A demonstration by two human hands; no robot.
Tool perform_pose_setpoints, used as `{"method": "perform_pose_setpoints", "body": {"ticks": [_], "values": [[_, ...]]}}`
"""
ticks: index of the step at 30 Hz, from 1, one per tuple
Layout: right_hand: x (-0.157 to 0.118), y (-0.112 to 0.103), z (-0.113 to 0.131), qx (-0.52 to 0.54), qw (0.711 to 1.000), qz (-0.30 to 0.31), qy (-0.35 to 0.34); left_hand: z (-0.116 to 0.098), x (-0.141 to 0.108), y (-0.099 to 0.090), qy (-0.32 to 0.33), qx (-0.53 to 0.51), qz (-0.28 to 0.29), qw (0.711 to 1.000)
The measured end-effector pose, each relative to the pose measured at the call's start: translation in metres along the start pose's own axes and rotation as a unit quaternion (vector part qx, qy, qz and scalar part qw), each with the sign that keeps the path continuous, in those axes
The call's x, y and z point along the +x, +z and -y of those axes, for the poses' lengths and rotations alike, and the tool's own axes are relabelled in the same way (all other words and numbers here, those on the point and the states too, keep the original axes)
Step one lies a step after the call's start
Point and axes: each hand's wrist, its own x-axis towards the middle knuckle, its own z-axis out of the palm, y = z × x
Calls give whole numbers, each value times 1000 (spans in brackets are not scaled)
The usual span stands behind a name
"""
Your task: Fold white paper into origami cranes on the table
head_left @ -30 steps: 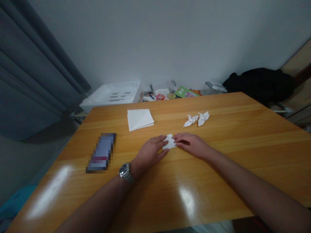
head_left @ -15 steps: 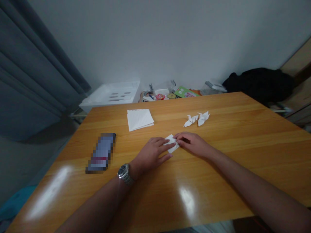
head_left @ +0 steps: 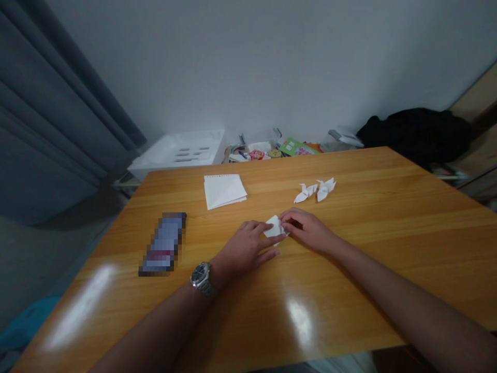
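Note:
A small piece of folded white paper [head_left: 274,226] lies on the wooden table [head_left: 240,321] between my hands. My left hand [head_left: 248,246], with a metal watch [head_left: 202,277] at the wrist, rests on the paper's left and near side, its fingers stretched out and apart. At the paper's right edge, my right hand [head_left: 305,228] pinches it between thumb and fingertips. Beyond my right hand stand two white paper cranes [head_left: 306,193] side by side.
A stack of lined paper [head_left: 224,190] with a perforated edge lies at the back left. To the left is a phone [head_left: 165,243] with a blurred screen. Behind the table are a white tray [head_left: 182,147], a green booklet [head_left: 297,147] and black cloth [head_left: 415,134].
My left hand has shifted slightly, its index finger now lower across the paper. My right hand stays at the paper's right edge, still pinching.

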Motion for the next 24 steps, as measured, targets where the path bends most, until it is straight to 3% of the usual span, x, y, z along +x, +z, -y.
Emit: {"method": "perform_pose_setpoints", "body": {"ticks": [5, 24], "values": [[1, 2, -6, -5, 999, -28, -15, 1, 1, 3, -1, -6, 4, 1000], [2, 7, -8, -29, 997, -56, 51, -1, 1, 7, 5, -10, -4, 1000]]}}
